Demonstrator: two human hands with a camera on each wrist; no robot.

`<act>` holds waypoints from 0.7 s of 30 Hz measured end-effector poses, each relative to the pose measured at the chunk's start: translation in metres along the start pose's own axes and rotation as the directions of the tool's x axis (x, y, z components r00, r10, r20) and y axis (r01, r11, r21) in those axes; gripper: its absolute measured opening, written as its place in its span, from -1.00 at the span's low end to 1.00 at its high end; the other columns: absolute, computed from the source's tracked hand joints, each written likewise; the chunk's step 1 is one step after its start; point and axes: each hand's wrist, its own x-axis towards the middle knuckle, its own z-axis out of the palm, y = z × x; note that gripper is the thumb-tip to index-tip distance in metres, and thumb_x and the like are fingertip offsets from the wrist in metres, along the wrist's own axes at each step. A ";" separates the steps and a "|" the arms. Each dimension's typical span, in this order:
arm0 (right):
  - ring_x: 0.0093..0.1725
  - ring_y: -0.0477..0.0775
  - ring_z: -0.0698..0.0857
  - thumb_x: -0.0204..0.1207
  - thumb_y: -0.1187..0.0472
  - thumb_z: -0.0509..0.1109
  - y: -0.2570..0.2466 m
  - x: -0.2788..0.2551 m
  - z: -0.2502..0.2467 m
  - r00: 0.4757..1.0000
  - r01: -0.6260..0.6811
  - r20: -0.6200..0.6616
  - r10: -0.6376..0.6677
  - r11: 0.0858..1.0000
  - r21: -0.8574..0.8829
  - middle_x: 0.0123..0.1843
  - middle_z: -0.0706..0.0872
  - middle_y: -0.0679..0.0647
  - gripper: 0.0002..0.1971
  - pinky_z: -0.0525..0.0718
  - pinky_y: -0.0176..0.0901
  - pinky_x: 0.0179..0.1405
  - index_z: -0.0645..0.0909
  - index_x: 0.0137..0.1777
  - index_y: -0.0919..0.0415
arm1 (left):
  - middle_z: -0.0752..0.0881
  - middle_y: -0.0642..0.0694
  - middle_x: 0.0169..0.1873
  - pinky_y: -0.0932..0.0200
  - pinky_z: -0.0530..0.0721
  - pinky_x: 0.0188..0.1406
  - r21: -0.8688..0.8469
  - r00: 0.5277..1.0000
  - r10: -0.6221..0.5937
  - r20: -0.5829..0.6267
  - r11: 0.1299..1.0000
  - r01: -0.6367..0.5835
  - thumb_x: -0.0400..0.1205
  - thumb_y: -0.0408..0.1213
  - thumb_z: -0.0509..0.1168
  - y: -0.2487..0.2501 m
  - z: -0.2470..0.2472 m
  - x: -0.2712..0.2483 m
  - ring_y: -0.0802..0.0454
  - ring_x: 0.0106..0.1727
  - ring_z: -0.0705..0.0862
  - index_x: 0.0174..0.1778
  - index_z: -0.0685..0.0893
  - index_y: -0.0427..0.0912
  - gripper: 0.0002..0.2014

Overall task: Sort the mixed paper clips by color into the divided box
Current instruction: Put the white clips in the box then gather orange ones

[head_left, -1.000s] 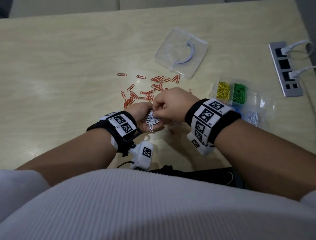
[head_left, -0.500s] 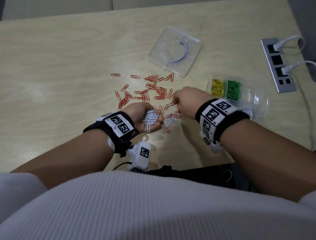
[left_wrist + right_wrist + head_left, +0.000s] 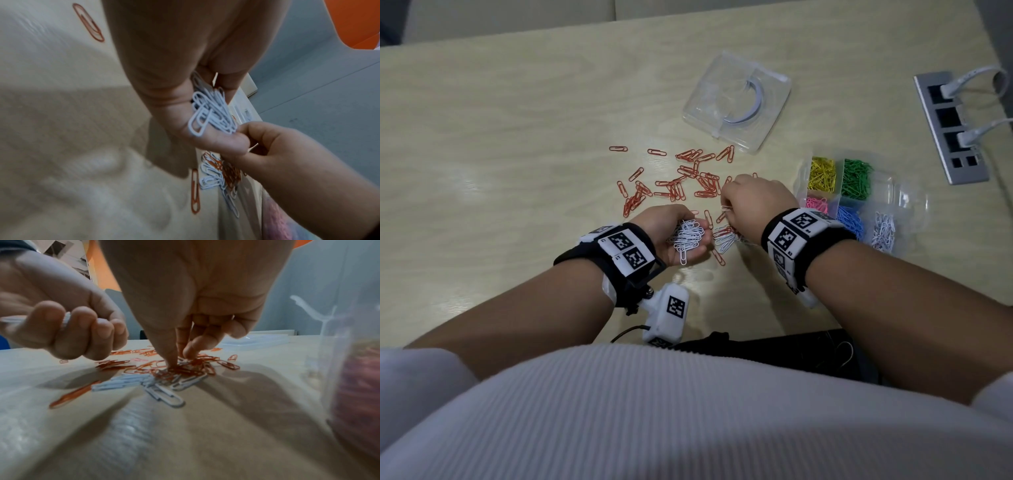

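White paper clips (image 3: 688, 238) lie bunched in the cupped left hand (image 3: 669, 231), fingers curled round them. Beside it, the right hand (image 3: 753, 202) reaches thumb and fingertip down into the orange clips (image 3: 674, 185) on the surface (image 3: 500, 137); whether that grip pinches one I cannot tell. Near its wrist sits the divided box (image 3: 890, 192).

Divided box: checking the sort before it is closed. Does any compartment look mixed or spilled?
Nothing stands out. In the divided box, yellow, green, pink, blue and white clips each sit in separate compartments.
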 end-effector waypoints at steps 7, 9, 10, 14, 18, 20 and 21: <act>0.04 0.15 0.64 0.66 0.09 0.18 0.004 -0.001 -0.010 0.999 0.025 -0.034 -0.025 1.000 0.012 0.08 0.62 0.07 -0.77 0.52 -0.02 0.01 0.66 0.14 0.02 | 0.67 -0.19 -0.36 0.19 0.74 -0.37 0.018 1.000 -0.003 -0.007 1.000 0.003 0.70 -0.30 0.00 0.002 0.000 0.003 0.02 -0.41 0.68 -0.21 0.63 -0.28 -0.67; 0.02 0.15 0.64 0.66 0.08 0.17 0.005 -0.004 -0.015 0.998 0.027 -0.058 -0.024 0.998 0.054 0.07 0.62 0.06 -0.75 0.52 -0.03 -0.01 0.68 0.13 0.02 | 0.67 -0.19 -0.39 0.19 0.74 -0.37 0.029 1.000 -0.007 -0.003 1.000 0.007 0.71 -0.29 -0.01 0.002 0.002 0.003 0.01 -0.37 0.66 -0.23 0.63 -0.28 -0.65; 0.03 0.15 0.64 0.65 0.08 0.18 0.005 -0.006 -0.017 0.997 0.030 -0.072 -0.025 0.996 0.078 0.07 0.62 0.06 -0.75 0.52 -0.04 0.00 0.69 0.12 0.02 | 0.66 -0.19 -0.40 0.20 0.73 -0.39 0.023 1.000 -0.010 0.000 1.000 0.010 0.71 -0.29 -0.02 0.002 0.003 0.004 0.01 -0.36 0.65 -0.24 0.62 -0.29 -0.64; 0.06 0.05 0.62 0.57 0.05 0.29 -0.001 -0.012 -0.025 0.994 0.075 -0.101 -0.048 0.956 0.284 0.07 0.63 -0.01 -0.80 0.57 -0.08 0.04 0.73 0.05 -0.02 | 0.66 -0.22 -0.42 0.18 0.74 -0.42 0.027 1.000 0.005 -0.006 1.000 -0.005 0.73 -0.30 -0.02 0.002 0.006 0.004 -0.02 -0.34 0.65 -0.19 0.61 -0.32 -0.65; 0.00 -0.05 0.62 0.52 0.03 0.37 -0.012 -0.020 -0.026 0.984 0.155 0.017 -0.177 0.899 0.409 -0.04 0.72 -0.08 -0.85 0.58 -0.10 0.04 0.74 -0.02 -0.03 | 0.64 -0.27 -0.23 0.06 0.77 -0.34 -0.014 1.000 -0.006 0.025 1.000 0.007 0.71 -0.35 0.02 0.001 0.006 0.005 -0.11 -0.22 0.68 0.07 0.56 -0.38 -0.76; -0.01 -0.02 0.62 0.56 0.09 0.30 -0.011 -0.022 -0.023 0.994 0.109 -0.024 -0.110 0.891 0.442 -0.04 0.71 -0.06 -0.85 0.57 -0.12 0.00 0.71 -0.01 0.00 | 0.64 -0.25 -0.25 0.12 0.76 -0.36 -0.033 0.999 -0.026 0.048 0.999 0.028 0.70 -0.33 0.03 0.001 0.005 0.005 -0.07 -0.24 0.67 0.01 0.59 -0.34 -0.76; -0.01 0.01 0.62 0.56 0.13 0.26 -0.007 -0.021 -0.021 0.997 0.073 -0.029 -0.067 0.900 0.429 -0.05 0.69 -0.03 -0.85 0.57 -0.11 -0.01 0.68 -0.04 0.01 | 0.65 -0.23 -0.30 0.15 0.75 -0.37 -0.036 0.998 -0.032 0.049 0.999 0.034 0.70 -0.31 0.02 0.001 0.004 0.005 -0.04 -0.28 0.67 -0.06 0.60 -0.32 -0.74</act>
